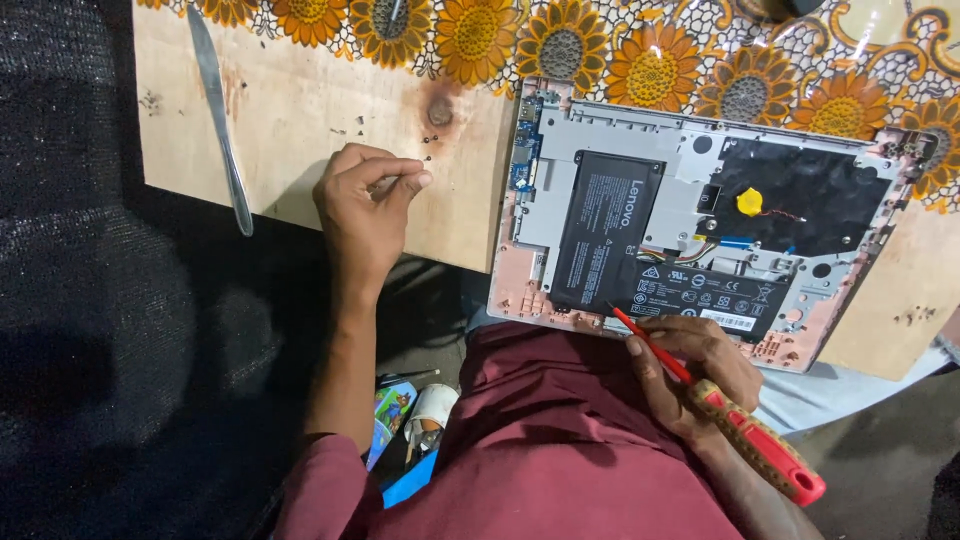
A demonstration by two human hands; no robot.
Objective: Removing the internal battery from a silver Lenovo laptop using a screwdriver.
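Note:
An opened laptop [690, 170] lies bottom-up on a wooden board [300, 110], showing a black battery [605, 225], a blue circuit strip and a yellow coin cell [749, 201]. My right hand [695, 370] grips a red-handled screwdriver [745, 430] with its tip at the laptop's near edge. My left hand [365, 205] rests on the board with fingertips pinched together beside several tiny dark screws [428, 157]. Whether a screw sits between the fingers is too small to tell.
A long metal pry tool [220, 115] lies on the board's left part. A sunflower-patterned cloth [650, 60] covers the far side. A dark mat [90, 300] is at left. Small containers and tools [415, 415] sit near my lap.

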